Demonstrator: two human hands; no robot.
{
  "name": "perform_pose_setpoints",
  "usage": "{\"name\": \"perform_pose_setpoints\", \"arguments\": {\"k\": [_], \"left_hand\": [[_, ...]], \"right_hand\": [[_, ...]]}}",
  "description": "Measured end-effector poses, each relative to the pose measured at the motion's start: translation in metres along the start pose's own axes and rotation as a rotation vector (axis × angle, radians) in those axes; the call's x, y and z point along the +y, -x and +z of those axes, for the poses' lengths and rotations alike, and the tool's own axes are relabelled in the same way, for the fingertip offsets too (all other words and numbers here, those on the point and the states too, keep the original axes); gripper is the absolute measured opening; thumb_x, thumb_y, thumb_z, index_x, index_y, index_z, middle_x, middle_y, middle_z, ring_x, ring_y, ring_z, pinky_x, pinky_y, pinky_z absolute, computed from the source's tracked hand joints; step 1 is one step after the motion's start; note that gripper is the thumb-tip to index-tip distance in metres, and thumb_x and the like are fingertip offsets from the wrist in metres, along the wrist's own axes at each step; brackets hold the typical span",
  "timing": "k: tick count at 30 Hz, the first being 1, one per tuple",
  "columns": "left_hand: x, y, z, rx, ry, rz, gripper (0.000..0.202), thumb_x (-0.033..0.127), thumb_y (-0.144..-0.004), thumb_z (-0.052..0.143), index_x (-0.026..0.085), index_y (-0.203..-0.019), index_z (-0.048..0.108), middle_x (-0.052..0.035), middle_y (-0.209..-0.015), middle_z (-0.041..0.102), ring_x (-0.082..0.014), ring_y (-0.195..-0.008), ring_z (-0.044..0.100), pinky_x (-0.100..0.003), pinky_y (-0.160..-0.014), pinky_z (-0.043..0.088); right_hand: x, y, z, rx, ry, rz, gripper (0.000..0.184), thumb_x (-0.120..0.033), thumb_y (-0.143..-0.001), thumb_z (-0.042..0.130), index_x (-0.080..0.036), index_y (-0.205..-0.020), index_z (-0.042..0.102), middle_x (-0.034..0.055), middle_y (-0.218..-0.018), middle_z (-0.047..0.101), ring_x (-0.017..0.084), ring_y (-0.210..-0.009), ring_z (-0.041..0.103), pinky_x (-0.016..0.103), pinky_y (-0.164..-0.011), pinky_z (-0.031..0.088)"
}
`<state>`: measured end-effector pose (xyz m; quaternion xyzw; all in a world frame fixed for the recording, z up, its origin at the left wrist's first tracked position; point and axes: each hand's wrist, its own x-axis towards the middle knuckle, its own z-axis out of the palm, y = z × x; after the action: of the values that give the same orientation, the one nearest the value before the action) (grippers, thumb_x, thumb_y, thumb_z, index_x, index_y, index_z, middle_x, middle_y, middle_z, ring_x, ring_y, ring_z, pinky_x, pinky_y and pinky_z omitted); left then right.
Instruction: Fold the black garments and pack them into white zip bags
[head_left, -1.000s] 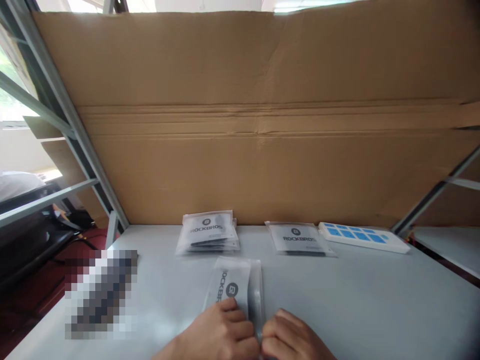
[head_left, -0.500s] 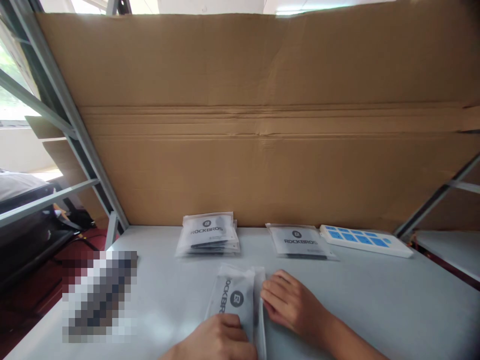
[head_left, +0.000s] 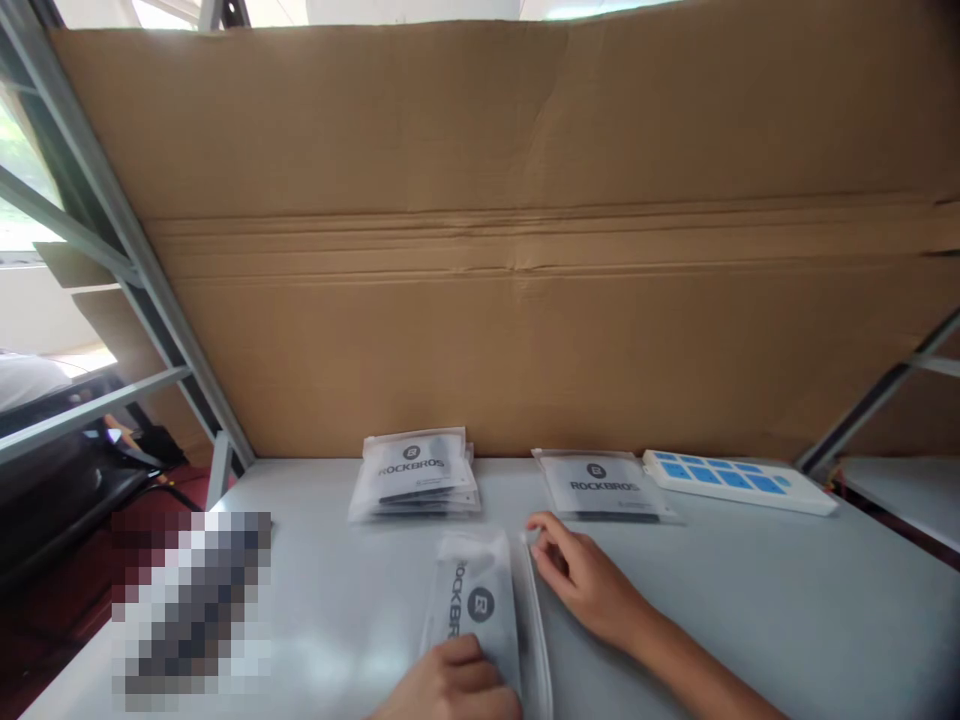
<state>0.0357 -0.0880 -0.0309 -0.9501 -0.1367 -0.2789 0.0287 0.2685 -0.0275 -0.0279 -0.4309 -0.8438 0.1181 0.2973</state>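
Note:
A frosted plastic zip bag (head_left: 480,570) printed ROCKBROS lies flat on the table in front of me, its lettering turned sideways and its zip edge along the right. My left hand (head_left: 457,685) rests on its lower part with curled fingers, gripping or pressing it down; the fingertips are hidden. At the far end of the zip edge, my right hand (head_left: 574,575) has its thumb and bent index finger closed on the bag's corner. Whether a slider sits between them is too small to tell.
A stack of similar bags (head_left: 416,475) stands at the back, left of centre. Another ROCKBROS bag (head_left: 600,487) lies to the right, beside a white power strip (head_left: 739,482) with blue patches. Cardboard (head_left: 480,340) walls the back; a pixelated object (head_left: 199,600) is at left.
My right hand has slid away from me along the zip edge to the far corner, its index finger lifting out of the fist. The left hand stays on the bag; the view has shifted slightly.

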Motion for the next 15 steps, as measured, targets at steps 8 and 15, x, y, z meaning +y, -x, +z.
{"name": "perform_pose_setpoints", "arguments": {"k": [8, 15], "left_hand": [[-0.009, -0.005, -0.007, 0.054, 0.118, 0.006, 0.041, 0.029, -0.113, 0.027, 0.019, -0.094, 0.062, 0.0034, -0.076, 0.073, -0.0092, -0.073, 0.066, -0.022, -0.100, 0.043], [-0.018, -0.016, -0.046, -0.046, -0.168, 0.006, 0.025, 0.022, -0.106, 0.049, 0.021, -0.129, 0.058, -0.0073, -0.133, 0.068, -0.0224, -0.125, 0.060, -0.040, -0.111, 0.043]], "right_hand": [[-0.022, 0.006, -0.002, -0.348, -0.974, 0.404, 0.039, -0.042, -0.081, 0.072, -0.026, -0.113, 0.057, -0.0085, -0.069, 0.047, 0.010, -0.056, 0.042, 0.020, -0.051, 0.030], [-0.006, 0.005, -0.006, -0.263, -1.300, 0.497, 0.037, -0.043, -0.073, 0.076, -0.025, -0.104, 0.064, -0.0025, -0.083, 0.065, 0.012, -0.062, 0.057, 0.023, -0.060, 0.043]]}}
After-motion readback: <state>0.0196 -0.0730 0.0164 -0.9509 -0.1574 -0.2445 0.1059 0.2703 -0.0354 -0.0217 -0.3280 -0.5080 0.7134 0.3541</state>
